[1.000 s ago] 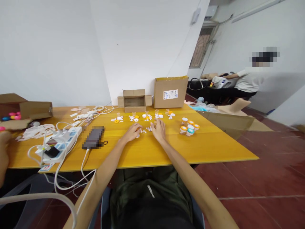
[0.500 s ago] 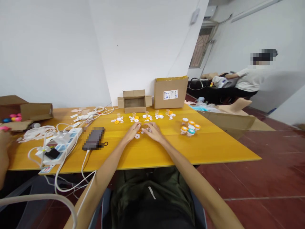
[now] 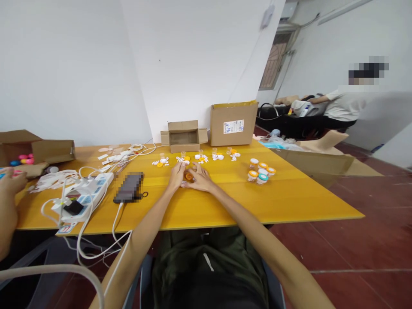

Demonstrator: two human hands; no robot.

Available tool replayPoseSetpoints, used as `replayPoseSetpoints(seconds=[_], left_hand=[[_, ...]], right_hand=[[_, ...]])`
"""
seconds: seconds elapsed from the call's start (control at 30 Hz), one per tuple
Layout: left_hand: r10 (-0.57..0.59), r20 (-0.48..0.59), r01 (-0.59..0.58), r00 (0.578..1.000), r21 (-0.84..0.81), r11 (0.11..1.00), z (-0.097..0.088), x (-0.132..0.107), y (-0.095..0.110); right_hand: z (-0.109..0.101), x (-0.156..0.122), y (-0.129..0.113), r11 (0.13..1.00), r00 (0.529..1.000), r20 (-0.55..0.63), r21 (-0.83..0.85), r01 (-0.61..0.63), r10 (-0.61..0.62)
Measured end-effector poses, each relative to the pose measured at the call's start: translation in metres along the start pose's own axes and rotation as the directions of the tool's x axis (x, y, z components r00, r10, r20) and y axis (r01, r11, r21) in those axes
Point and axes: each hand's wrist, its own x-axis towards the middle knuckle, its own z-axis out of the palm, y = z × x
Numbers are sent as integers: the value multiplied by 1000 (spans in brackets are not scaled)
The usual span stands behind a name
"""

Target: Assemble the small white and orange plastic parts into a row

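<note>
Near the middle of the table, a small clear jar (image 3: 189,176) is tilted between my two hands, the yellow-brown tabletop showing through it. My left hand (image 3: 176,177) wraps its left side with the fingers together. Around its right side curves my right hand (image 3: 201,179), thumb at the near edge and fingers at the far edge. What the jar contains cannot be made out. Just beyond my hands runs a row of open clear cups, each with small white pieces (image 3: 201,159) and orange or white lids (image 3: 160,165) beside it.
Lidded jars (image 3: 262,177) stand grouped to the right. Cardboard boxes (image 3: 233,124) line the back. At left lie a phone (image 3: 129,186), a power strip (image 3: 90,195) and loose white cables. Another person's hand (image 3: 13,182) shows at the far left; someone sits at the right rear.
My hands have closed in around a clear jar, which now shows plainly between them. The white pieces and disc that lay between my hands are no longer visible. The view has shifted slightly.
</note>
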Motion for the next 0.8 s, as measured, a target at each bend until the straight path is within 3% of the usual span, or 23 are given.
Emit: replayPoseSetpoints(seconds=[0.2,0.37,0.8], left_hand=[[-85,-17,85,996,24,996,-1,3,-5],[-79,14,78,997,29,997,0,3,-8],[-203,111,220,973,-174,960,6,3,-4]], right_hand=[[3,3,-2,999,999,-14,-17,38,-39],[0,2,-4,999,1000,-6,-39,21,-21],[-1,-2,-25,989,1000,-2,-148,-27,27]])
